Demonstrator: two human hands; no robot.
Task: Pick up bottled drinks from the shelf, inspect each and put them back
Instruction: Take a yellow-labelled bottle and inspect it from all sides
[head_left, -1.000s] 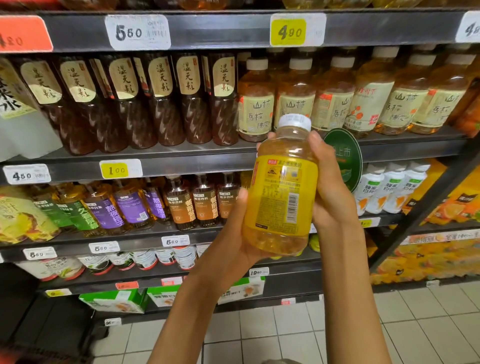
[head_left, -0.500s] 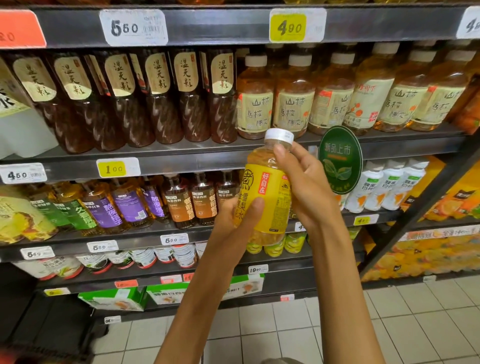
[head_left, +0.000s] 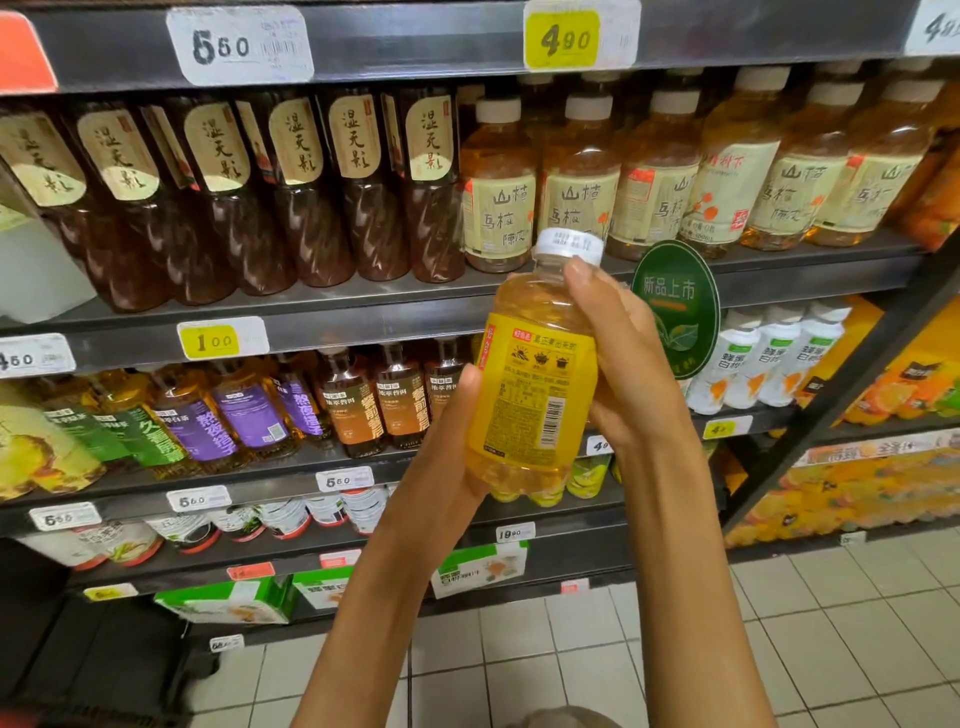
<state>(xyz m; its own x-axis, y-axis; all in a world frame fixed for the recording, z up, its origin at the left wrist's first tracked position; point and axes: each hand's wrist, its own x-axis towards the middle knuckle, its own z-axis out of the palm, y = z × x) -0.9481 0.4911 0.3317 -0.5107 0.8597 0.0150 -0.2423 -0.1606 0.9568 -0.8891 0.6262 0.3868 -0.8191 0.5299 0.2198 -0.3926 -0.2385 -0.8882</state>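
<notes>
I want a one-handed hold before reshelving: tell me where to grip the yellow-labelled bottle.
Grip the yellow-labelled bottle around its labelled middle, coming from the right side, where the right hand already wraps it. The body is straight and wide there; the neck under the white cap narrows.

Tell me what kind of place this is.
Most likely a supermarket drinks aisle: metal shelves stacked with rows of bottled drinks, price tags clipped to the shelf edges, and a green promotional sign.

green round sign (head_left: 676, 306), price tags (head_left: 563, 39), tiled floor (head_left: 597, 670)
</notes>
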